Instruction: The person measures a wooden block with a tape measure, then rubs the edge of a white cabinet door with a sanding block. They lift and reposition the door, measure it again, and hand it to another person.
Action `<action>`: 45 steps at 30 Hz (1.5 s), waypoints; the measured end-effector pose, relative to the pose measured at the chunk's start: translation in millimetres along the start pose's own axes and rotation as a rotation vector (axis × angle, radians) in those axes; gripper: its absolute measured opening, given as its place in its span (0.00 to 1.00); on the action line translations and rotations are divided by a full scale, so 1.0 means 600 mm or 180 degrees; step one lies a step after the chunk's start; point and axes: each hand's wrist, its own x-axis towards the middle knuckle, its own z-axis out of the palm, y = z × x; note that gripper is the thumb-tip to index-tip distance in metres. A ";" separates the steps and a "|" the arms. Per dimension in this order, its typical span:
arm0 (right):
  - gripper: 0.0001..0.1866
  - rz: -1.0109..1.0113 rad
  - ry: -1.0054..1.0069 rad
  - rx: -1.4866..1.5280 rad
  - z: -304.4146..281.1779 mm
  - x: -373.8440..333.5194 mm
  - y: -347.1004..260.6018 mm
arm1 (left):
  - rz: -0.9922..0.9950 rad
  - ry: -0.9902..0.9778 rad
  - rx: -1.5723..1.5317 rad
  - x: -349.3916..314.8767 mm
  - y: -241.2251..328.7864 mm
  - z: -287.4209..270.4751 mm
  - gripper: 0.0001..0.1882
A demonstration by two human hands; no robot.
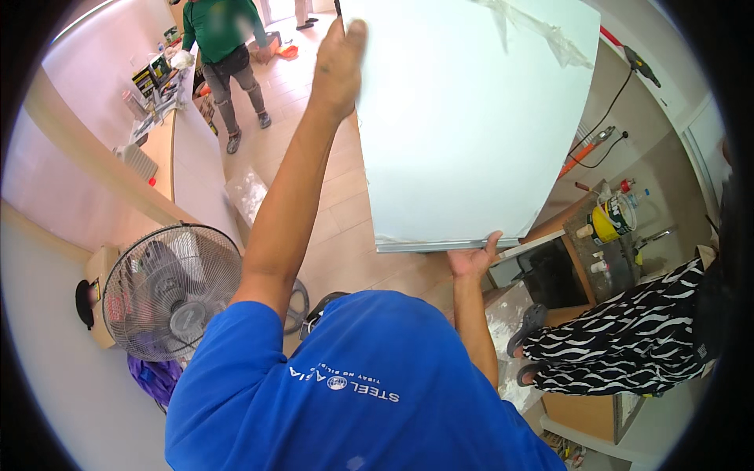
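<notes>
Presently, both hands grasp a white panel point(463, 133), which is located ahead of the torso, toward the right of the scene. The left arm extends far forward, elbow only slightly bent. The left hand point(338, 71) grips the panel's left edge in its far portion; the thumb side is turned toward the panel face, and the fingertips are slightly blurred. The right arm sits lower and nearer. The right hand point(473, 257) is positioned at the near edge, toward its right end, palm turned up and thumb raised against a grey edge strip point(428, 246). The ends of its fingers are hidden by the panel. Clear film point(561, 43) lies wrinkled across the panel's far right portion.

Near left, a round fan point(173, 290) stands beside the left upper arm. Far left, a person in a green top point(222, 31) stands beside a counter point(162, 153). At right, a yellow-and-black bucket point(609, 222) is placed beyond a person in patterned trousers point(620, 334).
</notes>
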 end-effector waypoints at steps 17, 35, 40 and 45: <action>0.41 -0.0315 -0.0999 -0.0808 -0.016 0.005 -0.047 | -0.0971 0.0599 -0.1624 -0.143 -0.142 0.049 0.28; 0.31 -0.0064 0.0167 -0.4932 0.102 -0.125 -0.199 | -0.2573 0.0668 -0.1228 -0.193 -0.154 0.073 0.31; 0.34 -0.0506 0.0501 -0.5129 0.027 -0.111 -0.166 | -0.2654 0.0392 -0.1119 -0.230 -0.201 0.071 0.27; 0.36 -0.0437 0.0427 -0.5018 -0.006 -0.117 -0.169 | -0.2744 0.0219 -0.0916 -0.253 -0.238 0.087 0.23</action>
